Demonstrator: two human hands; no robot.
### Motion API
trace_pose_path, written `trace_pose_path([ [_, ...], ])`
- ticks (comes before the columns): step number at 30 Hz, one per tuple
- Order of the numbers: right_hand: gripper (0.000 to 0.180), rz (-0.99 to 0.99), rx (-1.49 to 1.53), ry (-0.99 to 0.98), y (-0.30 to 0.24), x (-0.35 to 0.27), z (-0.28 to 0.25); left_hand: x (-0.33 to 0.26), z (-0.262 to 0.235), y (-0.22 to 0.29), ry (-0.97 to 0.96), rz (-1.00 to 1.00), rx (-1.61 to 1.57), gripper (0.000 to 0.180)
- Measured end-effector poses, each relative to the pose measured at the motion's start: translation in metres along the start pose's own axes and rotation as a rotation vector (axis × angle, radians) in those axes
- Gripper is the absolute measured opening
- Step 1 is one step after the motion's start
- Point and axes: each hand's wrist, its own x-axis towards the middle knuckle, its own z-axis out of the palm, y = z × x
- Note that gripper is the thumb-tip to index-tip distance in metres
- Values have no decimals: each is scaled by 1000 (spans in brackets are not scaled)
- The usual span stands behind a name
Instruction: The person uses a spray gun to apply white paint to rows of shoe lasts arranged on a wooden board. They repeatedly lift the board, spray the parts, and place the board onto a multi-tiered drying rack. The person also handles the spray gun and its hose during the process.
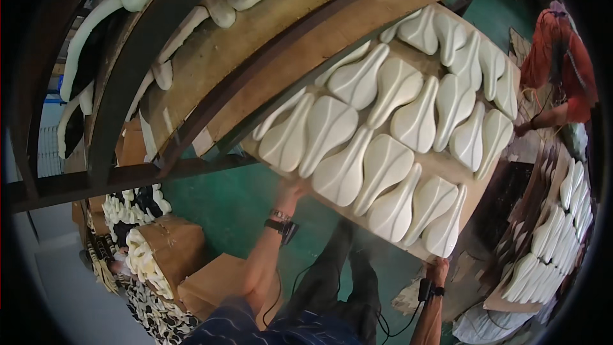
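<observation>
A brown board (476,201), covered with several rows of white foam bicycle saddle pads (386,166), is held up before me at a tilt. My left hand (290,193), somewhat blurred, grips its near edge toward the left, the fingers hidden under the board. At the near right corner my right hand (438,269) is closed on the edge, just below a saddle pad (445,227). The board's far left side lies against or just under a dark metal rack (281,112); whether they touch I cannot tell.
Wooden shelves (300,9) on the rack carry more pads. Lower left stand cardboard boxes (172,252) of foam pieces. Another board of white pads (543,262) lies at the right. A person in red (559,57) is at the far right. The floor (217,198) is green.
</observation>
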Motion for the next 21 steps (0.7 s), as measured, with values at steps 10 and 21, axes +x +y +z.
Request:
trace_pose_path([
  [10,33,109,218,-20,-49,35,145,98,-143,-14,40,-24,-37,24],
  [21,38,-33,-62,150,-58,83,166,114,-141,-2,16,-37,137,43],
])
